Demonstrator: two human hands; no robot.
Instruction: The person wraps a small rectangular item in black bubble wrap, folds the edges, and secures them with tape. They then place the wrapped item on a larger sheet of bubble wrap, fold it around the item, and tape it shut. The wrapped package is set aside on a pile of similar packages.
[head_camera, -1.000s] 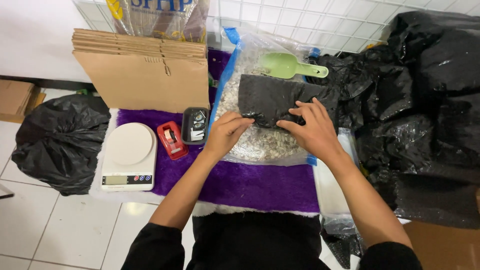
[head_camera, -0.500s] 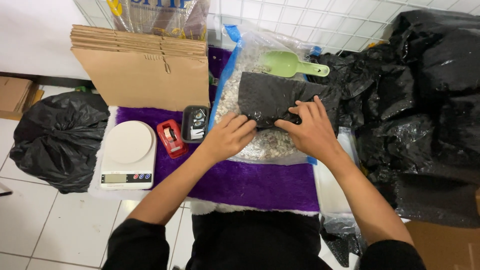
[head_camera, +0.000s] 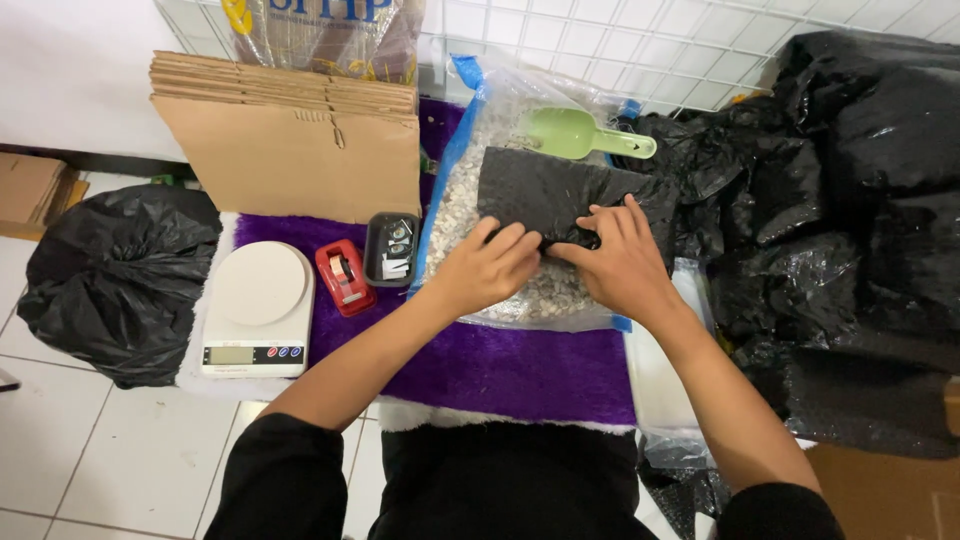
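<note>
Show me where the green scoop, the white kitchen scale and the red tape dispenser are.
green scoop (head_camera: 572, 133), head view, on its bowl.
white kitchen scale (head_camera: 259, 285), head view, on its round plate.
red tape dispenser (head_camera: 344, 277), head view, on its body.

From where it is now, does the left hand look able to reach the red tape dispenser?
Probably yes. The left hand rests on the black packet, and the red tape dispenser lies uncovered on the purple mat just to its left, nothing between them.
</note>
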